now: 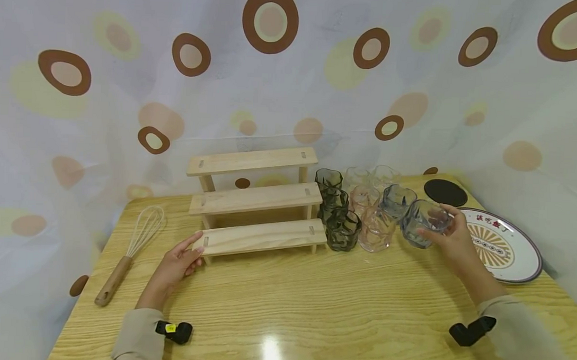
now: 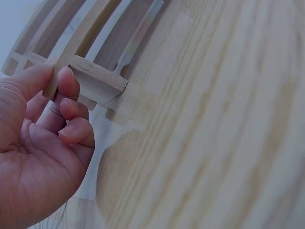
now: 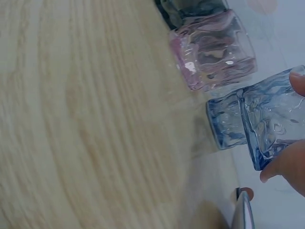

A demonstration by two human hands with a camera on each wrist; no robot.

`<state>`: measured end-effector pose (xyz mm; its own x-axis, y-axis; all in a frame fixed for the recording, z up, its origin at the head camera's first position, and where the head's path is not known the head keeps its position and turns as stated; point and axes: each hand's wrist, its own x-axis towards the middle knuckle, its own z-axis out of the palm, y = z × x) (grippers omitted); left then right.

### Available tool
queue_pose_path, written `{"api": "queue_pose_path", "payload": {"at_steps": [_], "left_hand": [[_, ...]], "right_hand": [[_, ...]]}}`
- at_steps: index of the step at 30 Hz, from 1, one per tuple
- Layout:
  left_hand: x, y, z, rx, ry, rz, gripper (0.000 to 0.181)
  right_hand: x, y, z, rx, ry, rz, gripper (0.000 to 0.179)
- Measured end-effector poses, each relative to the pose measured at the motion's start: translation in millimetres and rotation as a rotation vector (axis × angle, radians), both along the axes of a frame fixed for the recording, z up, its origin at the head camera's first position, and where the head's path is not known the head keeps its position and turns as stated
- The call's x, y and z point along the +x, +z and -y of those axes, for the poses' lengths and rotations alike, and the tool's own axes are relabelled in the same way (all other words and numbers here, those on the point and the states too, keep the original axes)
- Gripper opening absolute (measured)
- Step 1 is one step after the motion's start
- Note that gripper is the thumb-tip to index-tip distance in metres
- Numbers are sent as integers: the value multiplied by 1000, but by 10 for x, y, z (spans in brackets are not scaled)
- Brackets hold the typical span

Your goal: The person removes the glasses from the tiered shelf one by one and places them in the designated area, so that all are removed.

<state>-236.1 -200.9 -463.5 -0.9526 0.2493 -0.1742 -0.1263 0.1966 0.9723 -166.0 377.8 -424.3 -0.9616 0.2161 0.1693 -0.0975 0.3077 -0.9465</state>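
Note:
A blue-tinted glass [image 1: 419,222] is gripped between thumb and fingers of my right hand [image 1: 451,238], at the front right of a group of glasses. In the right wrist view the held glass [image 3: 276,117] overlaps another blue glass [image 3: 226,121] behind it. My left hand [image 1: 178,263] pinches the left end of the lowest step of a three-tier wooden shelf [image 1: 262,237]. The left wrist view shows thumb and index finger on either side of that board [image 2: 62,71]. All three tiers are bare.
Grey-green glasses [image 1: 343,229], pink glasses [image 1: 377,231] and clear glasses [image 1: 385,177] stand close together right of the shelf. A patterned plate [image 1: 510,251] and a black disc [image 1: 445,192] lie at the right. A whisk [image 1: 123,269] with a wooden handle lies at the left.

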Motion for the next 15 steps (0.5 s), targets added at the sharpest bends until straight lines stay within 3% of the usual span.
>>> {"api": "queue_pose_path", "payload": {"at_steps": [4, 10, 15], "left_hand": [[-1, 3, 4, 4, 4, 3, 58], [-4, -6, 2, 10, 4, 6, 59], [-11, -14, -1, 13, 5, 5, 58]], "right_hand": [[-18, -94, 14, 26, -22, 55, 84], [-48, -168, 42, 11, -38, 80, 87], [-92, -215, 65, -82, -49, 76, 87]]}}
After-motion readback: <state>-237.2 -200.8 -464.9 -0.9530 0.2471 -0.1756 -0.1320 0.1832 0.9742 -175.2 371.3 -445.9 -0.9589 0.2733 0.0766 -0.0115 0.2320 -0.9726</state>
